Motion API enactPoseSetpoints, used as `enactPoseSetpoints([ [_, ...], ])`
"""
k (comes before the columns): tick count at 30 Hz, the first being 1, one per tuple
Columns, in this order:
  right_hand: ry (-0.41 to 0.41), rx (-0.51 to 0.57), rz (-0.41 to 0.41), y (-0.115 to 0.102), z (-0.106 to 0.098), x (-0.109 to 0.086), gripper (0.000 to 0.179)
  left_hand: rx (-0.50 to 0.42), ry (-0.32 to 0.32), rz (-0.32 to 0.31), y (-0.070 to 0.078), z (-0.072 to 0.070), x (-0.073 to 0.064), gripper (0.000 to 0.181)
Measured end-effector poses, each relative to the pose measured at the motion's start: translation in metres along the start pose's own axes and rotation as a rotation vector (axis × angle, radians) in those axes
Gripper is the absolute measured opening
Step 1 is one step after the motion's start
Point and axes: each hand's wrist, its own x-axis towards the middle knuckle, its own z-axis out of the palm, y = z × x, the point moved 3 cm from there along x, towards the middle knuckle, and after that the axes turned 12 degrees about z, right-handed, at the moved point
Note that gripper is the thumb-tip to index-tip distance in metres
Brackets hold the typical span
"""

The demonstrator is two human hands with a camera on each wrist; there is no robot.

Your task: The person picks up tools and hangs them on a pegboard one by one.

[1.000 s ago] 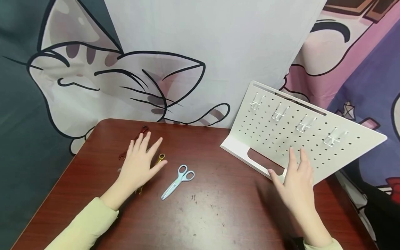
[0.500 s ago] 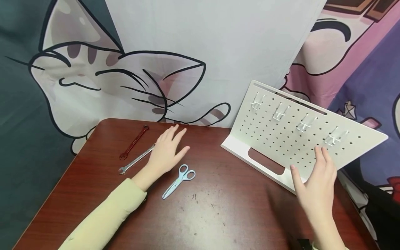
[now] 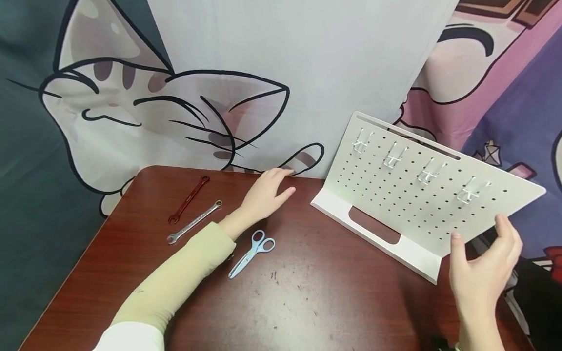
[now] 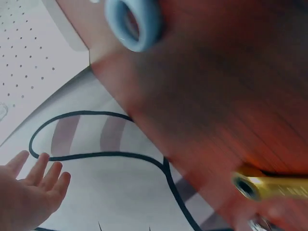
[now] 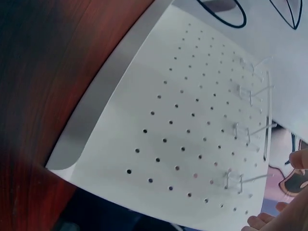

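My left hand [image 3: 263, 195] holds nothing and reaches over the back of the table, its fingers extended and thumb apart. Light-blue scissors [image 3: 247, 259] lie just in front of its wrist. To its left are a silver wrench [image 3: 193, 224] and a red wrench [image 3: 188, 200]. A gold wrench [image 4: 274, 186] shows in the left wrist view; the left sleeve hides it in the head view. Near the right end of a white pegboard [image 3: 395, 195], my right hand [image 3: 483, 263] is raised with thumb and fingers spread, nothing between them.
Several clear hooks [image 3: 392, 158] hang along the pegboard's upper part. Its white foot [image 3: 417, 258] rests on the brown table [image 3: 307, 302]. Behind stands a printed cloth backdrop [image 3: 342, 58], close to the table's back edge.
My left hand has swept right and toward the back edge, uncovering the red and silver wrenches. My right hand has moved right, to the pegboard's end. Pegboard and scissors stay in place.
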Motion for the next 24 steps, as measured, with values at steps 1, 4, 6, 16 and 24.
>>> enactPoseSetpoints([
  [1, 0.010, 0.012, 0.021, 0.002, -0.001, 0.001, 0.071, -0.025, -0.001, -0.004, 0.000, 0.002, 0.004, 0.052],
  [4, 0.028, 0.039, 0.092, 0.008, -0.003, 0.005, 0.068, -0.108, -0.001, -0.034, 0.000, 0.009, 0.015, 0.052],
  [6, 0.044, 0.051, 0.150, 0.013, -0.004, 0.007, 0.069, -0.178, 0.009, -0.061, -0.002, 0.015, 0.022, 0.051],
  [16, 0.049, 0.157, 0.439, 0.028, -0.001, 0.024, 0.063, -0.555, 0.180, -0.209, -0.011, 0.040, 0.054, 0.041],
  [24, -0.037, 0.173, 0.563, 0.043, 0.007, 0.031, 0.065, -0.690, 0.213, -0.360, -0.009, 0.067, 0.068, 0.041],
])
